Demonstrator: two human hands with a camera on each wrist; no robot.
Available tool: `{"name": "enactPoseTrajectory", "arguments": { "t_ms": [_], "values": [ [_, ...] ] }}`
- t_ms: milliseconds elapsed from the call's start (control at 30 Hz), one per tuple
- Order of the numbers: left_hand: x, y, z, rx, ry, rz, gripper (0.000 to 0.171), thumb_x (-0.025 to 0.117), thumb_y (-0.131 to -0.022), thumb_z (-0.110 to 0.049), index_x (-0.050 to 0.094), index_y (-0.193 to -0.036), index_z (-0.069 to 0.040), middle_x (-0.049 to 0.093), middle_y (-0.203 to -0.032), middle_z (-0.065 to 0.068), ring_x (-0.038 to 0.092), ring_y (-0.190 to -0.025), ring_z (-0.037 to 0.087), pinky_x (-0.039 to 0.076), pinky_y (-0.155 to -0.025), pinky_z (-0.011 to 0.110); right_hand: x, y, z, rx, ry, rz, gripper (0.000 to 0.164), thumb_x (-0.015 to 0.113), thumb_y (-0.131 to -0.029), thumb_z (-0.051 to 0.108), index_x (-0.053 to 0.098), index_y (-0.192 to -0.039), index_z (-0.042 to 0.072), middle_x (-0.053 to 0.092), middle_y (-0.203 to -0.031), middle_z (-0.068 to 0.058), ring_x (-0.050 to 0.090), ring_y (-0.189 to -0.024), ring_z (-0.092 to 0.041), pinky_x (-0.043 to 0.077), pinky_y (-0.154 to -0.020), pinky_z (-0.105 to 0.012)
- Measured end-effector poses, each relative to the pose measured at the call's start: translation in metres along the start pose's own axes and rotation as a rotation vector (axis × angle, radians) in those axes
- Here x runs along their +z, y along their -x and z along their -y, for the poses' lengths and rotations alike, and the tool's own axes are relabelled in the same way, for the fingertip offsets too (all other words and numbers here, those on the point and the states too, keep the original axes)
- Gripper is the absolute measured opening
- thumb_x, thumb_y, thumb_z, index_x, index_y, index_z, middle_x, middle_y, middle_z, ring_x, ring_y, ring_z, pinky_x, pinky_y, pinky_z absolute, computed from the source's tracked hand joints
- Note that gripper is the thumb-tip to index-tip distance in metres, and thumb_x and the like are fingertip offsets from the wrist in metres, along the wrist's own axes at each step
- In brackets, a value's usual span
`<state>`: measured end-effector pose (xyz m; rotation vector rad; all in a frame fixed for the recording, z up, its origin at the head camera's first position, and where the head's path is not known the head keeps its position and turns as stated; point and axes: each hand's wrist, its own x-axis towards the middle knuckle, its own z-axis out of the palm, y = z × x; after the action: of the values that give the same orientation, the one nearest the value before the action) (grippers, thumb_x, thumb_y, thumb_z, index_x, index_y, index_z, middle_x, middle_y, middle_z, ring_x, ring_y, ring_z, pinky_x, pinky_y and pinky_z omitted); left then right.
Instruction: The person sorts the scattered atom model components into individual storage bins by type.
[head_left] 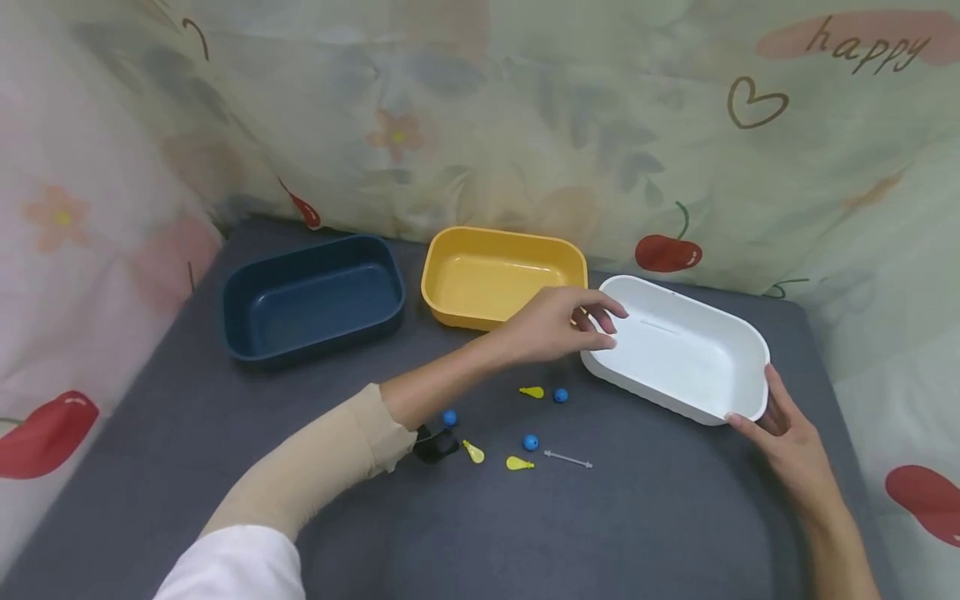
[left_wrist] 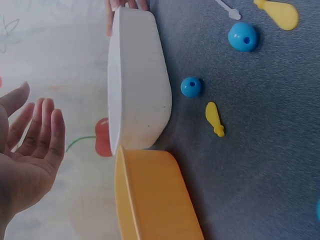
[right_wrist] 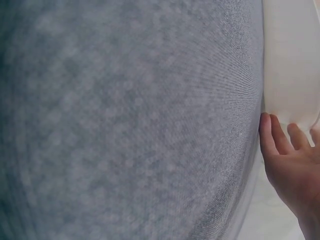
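My left hand (head_left: 555, 323) hovers over the left end of a white tub (head_left: 678, 354), fingers loosely bent and nothing between them. In the left wrist view that hand (left_wrist: 32, 160) is apart from the tub's wall. At the tub's right front corner, my right hand (head_left: 787, 450) holds its end, thumb on the front side and fingers on the right side. The right wrist view shows fingertips (right_wrist: 267, 117) against the tub's outer wall. Several small things lie on the grey cloth: blue beads (head_left: 531, 442), yellow bulb-shaped pieces (head_left: 520, 463) and a thin pale rod (head_left: 567, 459).
A yellow tub (head_left: 495, 275) stands left of the white one, partly behind my left hand. Further left is a dark blue tub (head_left: 315, 304). Printed curtains (head_left: 480, 117) hang close behind and on both sides. A black object (head_left: 435, 446) sits by my left sleeve.
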<state>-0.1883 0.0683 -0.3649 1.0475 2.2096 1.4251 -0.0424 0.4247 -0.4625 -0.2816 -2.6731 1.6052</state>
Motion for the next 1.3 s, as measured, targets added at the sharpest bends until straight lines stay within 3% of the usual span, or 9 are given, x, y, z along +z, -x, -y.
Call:
{"name": "enactPoseTrajectory", "arguments": {
  "t_ms": [133,533,867,1167,1300],
  "values": [
    [-0.006,0.012,0.001,-0.005,0.013,0.0,0.031,0.077,-0.088,-0.015,0.07,-0.119,-0.014,0.069,-0.092,-0.008,0.065,-0.081,0.005,0.053,-0.071,0.021,0.001,0.0,-0.001,-0.013,-0.063,0.004,0.091,0.069,-0.094,0.008,0.011,-0.158,0.035,0.01,-0.164,-0.003,0.023,-0.147,-0.014,0.03,-0.098,-0.003],
    [-0.014,0.042,0.01,0.025,0.063,-0.034,0.034,0.078,-0.087,-0.012,0.07,-0.12,-0.011,0.07,-0.095,-0.005,0.067,-0.082,0.009,0.054,-0.082,0.023,0.001,0.001,-0.002,0.029,0.061,0.005,0.091,0.068,-0.096,0.019,0.004,-0.157,0.041,0.009,-0.164,-0.002,0.024,-0.147,-0.02,0.029,-0.096,-0.002],
    [-0.024,0.079,0.026,0.039,0.07,-0.093,0.033,0.078,-0.087,-0.011,0.07,-0.119,-0.011,0.071,-0.1,0.0,0.065,-0.086,0.008,0.054,-0.082,0.026,-0.001,0.0,-0.002,0.02,0.056,0.005,0.09,0.068,-0.096,0.017,0.004,-0.157,0.04,0.008,-0.165,0.0,0.021,-0.148,-0.019,0.029,-0.097,-0.002],
    [-0.024,0.116,0.047,0.067,0.042,-0.058,0.031,0.078,-0.087,-0.016,0.071,-0.117,-0.015,0.07,-0.102,-0.01,0.064,-0.09,0.007,0.055,-0.081,0.029,-0.001,-0.001,-0.002,0.002,0.025,0.004,0.09,0.068,-0.096,0.012,0.007,-0.158,0.038,0.01,-0.164,0.001,0.023,-0.147,-0.014,0.03,-0.098,-0.003],
    [-0.029,0.131,0.04,0.063,0.042,-0.093,0.029,0.079,-0.086,-0.01,0.072,-0.115,-0.01,0.072,-0.101,-0.005,0.064,-0.09,0.012,0.055,-0.082,0.034,-0.001,-0.001,-0.002,0.005,0.042,0.004,0.09,0.068,-0.096,0.014,0.006,-0.157,0.038,0.01,-0.164,0.001,0.024,-0.147,-0.014,0.03,-0.097,-0.002]
  ]
}}
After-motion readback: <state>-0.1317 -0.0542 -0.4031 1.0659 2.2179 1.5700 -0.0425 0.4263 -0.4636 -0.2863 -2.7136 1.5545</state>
